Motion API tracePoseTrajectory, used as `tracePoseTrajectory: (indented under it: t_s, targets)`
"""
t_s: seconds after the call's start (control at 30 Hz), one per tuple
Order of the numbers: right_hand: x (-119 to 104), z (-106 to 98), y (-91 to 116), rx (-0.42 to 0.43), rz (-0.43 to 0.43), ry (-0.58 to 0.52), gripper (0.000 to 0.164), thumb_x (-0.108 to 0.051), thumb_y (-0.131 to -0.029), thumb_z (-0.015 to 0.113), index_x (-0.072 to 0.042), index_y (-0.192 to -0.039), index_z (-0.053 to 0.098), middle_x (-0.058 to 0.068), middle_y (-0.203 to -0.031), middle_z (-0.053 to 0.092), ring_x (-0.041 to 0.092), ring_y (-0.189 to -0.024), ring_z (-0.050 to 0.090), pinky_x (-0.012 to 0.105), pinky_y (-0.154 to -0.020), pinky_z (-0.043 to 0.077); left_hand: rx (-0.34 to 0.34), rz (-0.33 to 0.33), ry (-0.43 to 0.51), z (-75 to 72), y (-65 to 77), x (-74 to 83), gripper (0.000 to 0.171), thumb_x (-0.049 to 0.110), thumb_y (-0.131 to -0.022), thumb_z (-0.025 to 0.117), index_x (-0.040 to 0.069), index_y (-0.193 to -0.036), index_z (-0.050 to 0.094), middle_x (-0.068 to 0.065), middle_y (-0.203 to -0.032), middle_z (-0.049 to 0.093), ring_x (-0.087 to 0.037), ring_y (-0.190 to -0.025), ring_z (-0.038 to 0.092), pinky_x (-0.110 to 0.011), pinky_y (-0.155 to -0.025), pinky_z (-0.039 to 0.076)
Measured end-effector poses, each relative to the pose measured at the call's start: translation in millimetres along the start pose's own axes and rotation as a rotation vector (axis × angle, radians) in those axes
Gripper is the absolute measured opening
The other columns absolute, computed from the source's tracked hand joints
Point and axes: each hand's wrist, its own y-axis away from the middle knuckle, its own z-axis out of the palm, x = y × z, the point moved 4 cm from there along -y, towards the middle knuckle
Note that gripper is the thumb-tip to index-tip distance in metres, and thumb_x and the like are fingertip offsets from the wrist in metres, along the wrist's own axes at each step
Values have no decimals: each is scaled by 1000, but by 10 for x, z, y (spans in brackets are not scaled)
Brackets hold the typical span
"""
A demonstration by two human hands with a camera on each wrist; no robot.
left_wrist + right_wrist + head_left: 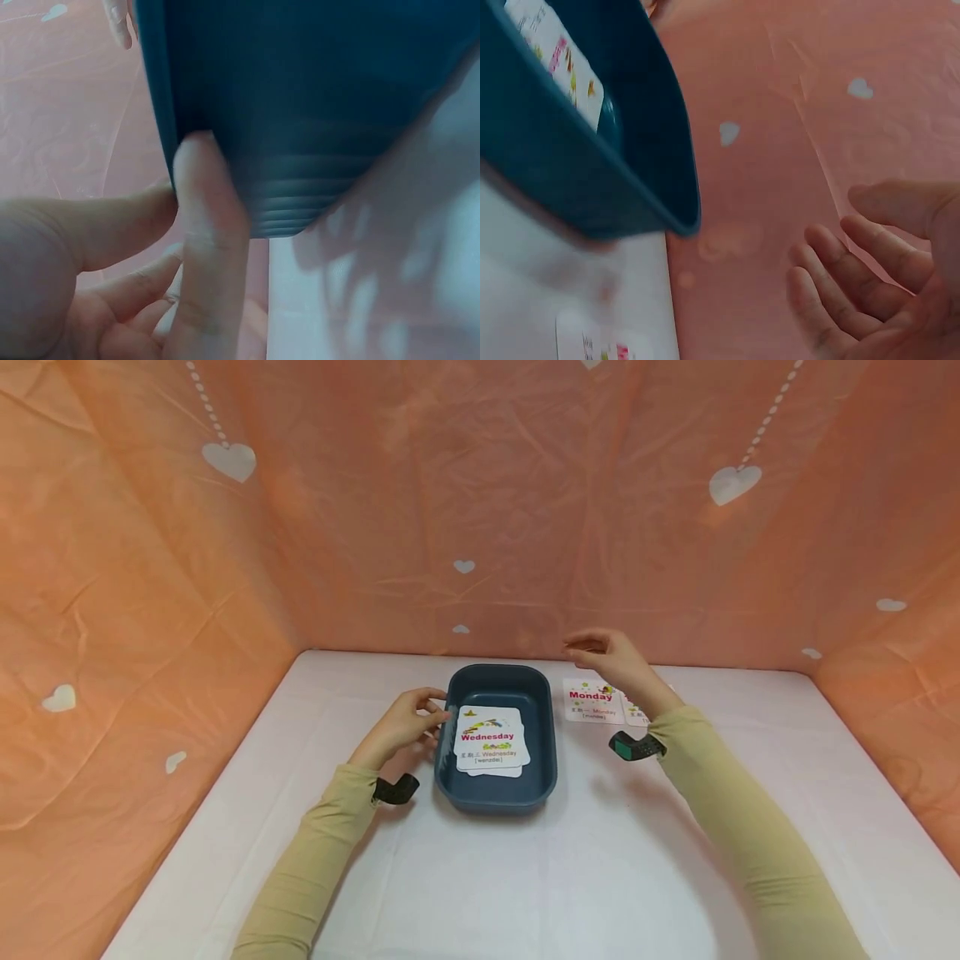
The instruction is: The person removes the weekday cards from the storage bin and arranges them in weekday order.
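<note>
A dark blue plastic bin (498,800) stands on the table. Inside it lies a small stack of white cards, with the Wednesday card (489,739) on top. My left hand (405,720) is at the bin's left side, pinching the rim between thumb and finger; in the left wrist view one finger (214,217) lies against the outer wall. Beyond the bin's right side my right hand (611,658) hovers in the air, holding nothing, its fingers loosely bent. Near it on the table are the Monday card (592,702) and another card (635,715), partly hidden by the right forearm.
A white cloth covers the table (480,885). Orange-pink curtains (360,527) printed with white hearts enclose it at the back and both sides. Each wrist carries a black band device (396,789).
</note>
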Motion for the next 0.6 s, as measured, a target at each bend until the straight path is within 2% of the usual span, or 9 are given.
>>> tracePoseTrajectory:
  t_s: [0.2, 0.37, 0.6]
  targets:
    - [-49, 212, -64, -54, -29, -33, 34, -16, -95, 61, 0, -125, 59, 21, -122, 59, 27, -104, 60, 39, -94, 47, 2, -19, -8, -4, 9, -9, 43, 7, -93, 62, -7, -131, 48, -16, -90, 57, -20, -61, 61, -38, -58, 56]
    - [-69, 383, -116, -88, -66, -82, 33, -11, -94, 61, 4, -123, 59, 26, -119, 60, 37, -107, 58, 34, -90, 50, 4, -20, -12, -8, 1, -17, 45, 9, -93, 63, -6, -132, 47, -16, -91, 57, -18, -60, 61, -33, -54, 54]
    - [-129, 626, -179, -168, -49, -104, 33, -8, -94, 60, 6, -124, 57, 26, -117, 60, 42, -110, 56, 43, -93, 48, 14, -3, -30, -16, -24, -11, 47, 5, -90, 65, -8, -131, 47, -16, -91, 59, -17, -62, 60, -33, -56, 55]
